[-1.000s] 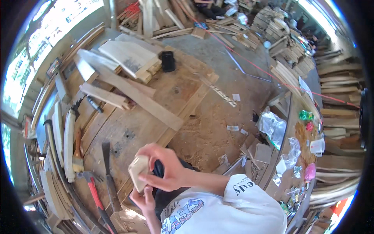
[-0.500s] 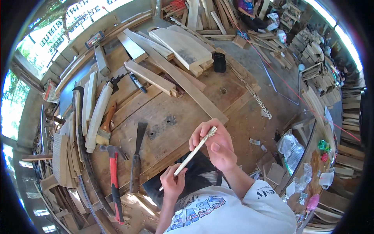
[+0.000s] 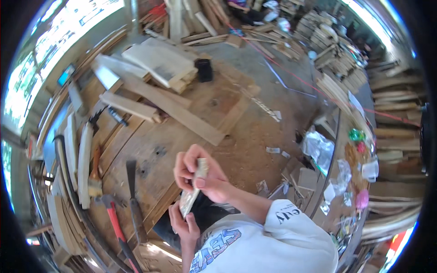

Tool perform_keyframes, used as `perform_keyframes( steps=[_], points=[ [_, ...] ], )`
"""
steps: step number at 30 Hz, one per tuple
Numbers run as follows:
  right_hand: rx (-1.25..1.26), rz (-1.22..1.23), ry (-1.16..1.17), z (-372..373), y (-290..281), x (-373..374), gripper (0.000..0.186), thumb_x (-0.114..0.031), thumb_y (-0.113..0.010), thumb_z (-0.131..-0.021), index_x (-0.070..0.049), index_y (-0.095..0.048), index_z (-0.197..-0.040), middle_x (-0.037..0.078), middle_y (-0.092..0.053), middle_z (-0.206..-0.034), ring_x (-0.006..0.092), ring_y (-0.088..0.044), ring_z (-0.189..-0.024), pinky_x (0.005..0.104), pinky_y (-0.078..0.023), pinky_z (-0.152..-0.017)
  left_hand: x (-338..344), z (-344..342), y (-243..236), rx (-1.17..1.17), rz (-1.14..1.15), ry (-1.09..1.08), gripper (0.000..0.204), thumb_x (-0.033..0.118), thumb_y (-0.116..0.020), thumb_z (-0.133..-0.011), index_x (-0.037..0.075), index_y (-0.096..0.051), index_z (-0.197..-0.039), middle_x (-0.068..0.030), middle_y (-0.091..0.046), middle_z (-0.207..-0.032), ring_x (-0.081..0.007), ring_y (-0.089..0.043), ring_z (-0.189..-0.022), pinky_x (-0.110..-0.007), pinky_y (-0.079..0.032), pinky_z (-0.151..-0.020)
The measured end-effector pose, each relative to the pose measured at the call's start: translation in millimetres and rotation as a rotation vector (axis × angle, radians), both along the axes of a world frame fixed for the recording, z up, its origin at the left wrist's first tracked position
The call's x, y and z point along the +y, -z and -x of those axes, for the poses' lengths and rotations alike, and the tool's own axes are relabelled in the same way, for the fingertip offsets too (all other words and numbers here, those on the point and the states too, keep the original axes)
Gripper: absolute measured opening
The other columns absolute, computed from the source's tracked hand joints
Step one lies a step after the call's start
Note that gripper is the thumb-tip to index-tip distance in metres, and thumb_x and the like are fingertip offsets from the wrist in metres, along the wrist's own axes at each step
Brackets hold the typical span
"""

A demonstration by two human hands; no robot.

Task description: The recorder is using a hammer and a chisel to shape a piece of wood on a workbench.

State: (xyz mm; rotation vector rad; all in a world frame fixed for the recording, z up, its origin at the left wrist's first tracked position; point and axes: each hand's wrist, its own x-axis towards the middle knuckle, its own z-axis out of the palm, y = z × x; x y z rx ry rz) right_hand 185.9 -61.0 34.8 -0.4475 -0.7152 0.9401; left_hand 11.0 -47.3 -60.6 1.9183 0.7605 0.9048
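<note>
- A pale wooden piece [image 3: 188, 201] is held aloft in a workshop, clear of the tabletop [image 3: 148, 143] and in front of a white shirt [image 3: 268, 241].
- Its upper part is pinched in the right hand [image 3: 205, 179], that grip closed between thumb and fingers; its lower end is clasped in the left hand [image 3: 184, 226], fingers likewise drawn in.
- The piece appears already cut to form, and is apparently being inspected; no tool is held, and whether any shaping is left cannot be told.
- It is seen tilted, slim and light-coloured, its face seemingly uneven, with detail lost to blur.
- A red-handled hammer [image 3: 115, 223] and a dark flat-bladed tool [image 3: 132, 195] are left untouched nearby.
</note>
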Motion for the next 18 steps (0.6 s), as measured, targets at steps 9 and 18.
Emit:
perform_keyframes(
  steps=[9,18],
  points=[
    [-0.232,0.189,0.713,11.7,13.3,-11.4,0.06,-0.051,-0.024,-0.1,-0.003,-0.058,-0.11,0.019,-0.065,-0.082,0.0288,-0.063,-0.064,0.0382,-0.054,-0.06,-0.3,3.5,0.5,0.017,-0.193,-0.099,0.043,0.02,-0.086,-0.066,0.001,-0.056,-0.089,-0.0079,-0.05,-0.069,-0.0214,-0.049,-0.055,-0.031,-0.039,-0.05],
    [0.14,0.097,0.592,21.1,24.8,-12.8,0.051,-0.038,-0.03,-0.102,0.006,-0.055,-0.109,0.025,-0.064,-0.099,0.0363,-0.067,-0.069,0.0451,-0.059,-0.059,8.1,12.1,13.7,0.031,-0.243,-0.095,0.043,0.025,-0.085,-0.068,0.003,-0.055,-0.089,-0.0118,-0.055,-0.068,-0.0281,-0.055,-0.055,-0.036,-0.044,-0.05]
  ],
)
